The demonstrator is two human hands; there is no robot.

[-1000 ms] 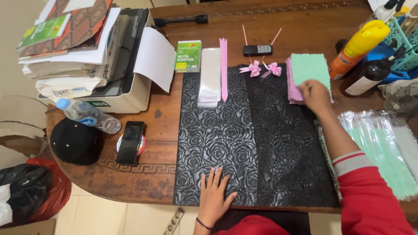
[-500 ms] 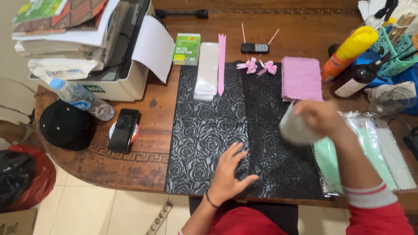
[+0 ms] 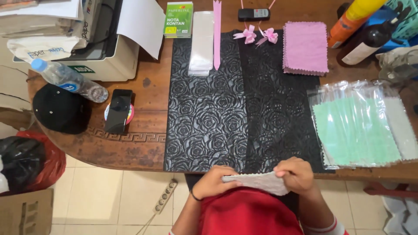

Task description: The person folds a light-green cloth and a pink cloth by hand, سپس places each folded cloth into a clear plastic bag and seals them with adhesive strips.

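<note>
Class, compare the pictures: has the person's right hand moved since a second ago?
Yes. The right hand has come back from the far pink cloth stack to the near edge of the black mat, where it holds a pale cloth with the left hand.

The cloth (image 3: 257,181) is a small pale grey-white piece with a textured surface and zigzag edges. It is stretched roughly horizontal, pinched at both ends, at the 6 o'clock edge of the table, just over the near rim.

Bright, even daylight; soft shadows, sharp focus, slight glare on the plastic bags (image 3: 361,126), mild bending at edges.
</note>
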